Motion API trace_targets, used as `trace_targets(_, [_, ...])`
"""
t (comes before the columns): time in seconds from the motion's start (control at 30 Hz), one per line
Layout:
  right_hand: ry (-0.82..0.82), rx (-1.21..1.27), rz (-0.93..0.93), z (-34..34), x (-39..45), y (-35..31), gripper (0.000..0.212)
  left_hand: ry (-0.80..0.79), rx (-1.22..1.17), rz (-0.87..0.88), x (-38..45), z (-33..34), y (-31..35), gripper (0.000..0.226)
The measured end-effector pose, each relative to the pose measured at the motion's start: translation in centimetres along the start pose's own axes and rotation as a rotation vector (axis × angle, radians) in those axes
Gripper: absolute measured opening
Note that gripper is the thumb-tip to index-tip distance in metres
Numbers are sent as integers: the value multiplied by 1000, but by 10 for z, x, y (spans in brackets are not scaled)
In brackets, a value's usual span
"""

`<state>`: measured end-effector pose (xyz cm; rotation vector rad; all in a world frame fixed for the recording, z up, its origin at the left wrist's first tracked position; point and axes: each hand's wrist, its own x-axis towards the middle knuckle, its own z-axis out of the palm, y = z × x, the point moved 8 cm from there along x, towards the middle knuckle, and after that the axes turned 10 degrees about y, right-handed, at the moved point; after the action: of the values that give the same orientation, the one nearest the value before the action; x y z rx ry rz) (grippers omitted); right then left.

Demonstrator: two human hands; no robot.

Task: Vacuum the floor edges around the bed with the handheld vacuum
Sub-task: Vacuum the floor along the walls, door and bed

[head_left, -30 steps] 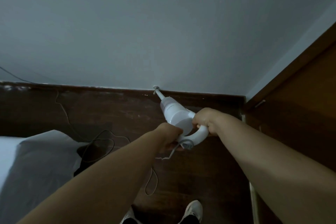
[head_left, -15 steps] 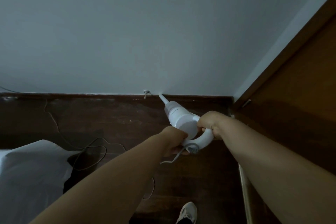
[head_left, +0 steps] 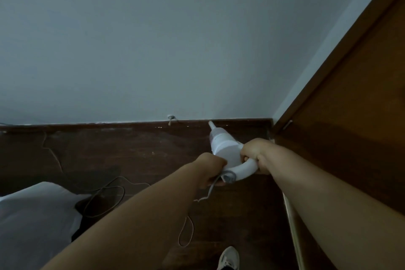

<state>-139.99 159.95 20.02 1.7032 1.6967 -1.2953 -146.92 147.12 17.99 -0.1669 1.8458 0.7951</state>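
Note:
I hold a white handheld vacuum [head_left: 222, 147] in both hands over the dark wooden floor [head_left: 135, 155]. Its thin nozzle tip touches the dark skirting board [head_left: 241, 121] at the foot of the pale wall, near the right corner. My right hand [head_left: 254, 152] grips the curved white handle. My left hand [head_left: 211, 168] grips the lower end of the handle, where a grey strap hangs down. The bed corner with its white sheet [head_left: 37, 210] lies at the lower left.
A brown wooden door [head_left: 350, 94] stands close on the right. Thin cables [head_left: 105, 195] loop on the floor beside the bed. A small peg [head_left: 170, 118] sticks out at the skirting left of the nozzle. My shoe [head_left: 229, 257] shows at the bottom.
The vacuum's nozzle has slid right along the skirting, away from the peg and toward the corner by the door. Both hands kept their grip.

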Motion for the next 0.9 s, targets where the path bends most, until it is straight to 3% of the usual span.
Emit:
trace_targets(0.3, [-13, 134, 98, 83, -46, -3, 44, 26, 60, 48, 7, -75, -48, 36])
trace_targets(0.73, [-64, 318, 170, 350, -160, -120, 45, 45, 214, 74, 26, -375, -142, 39])
trace_targets(0.9, [-63, 474, 149, 400, -185, -155, 49, 63, 279, 93, 27, -443, -144, 39])
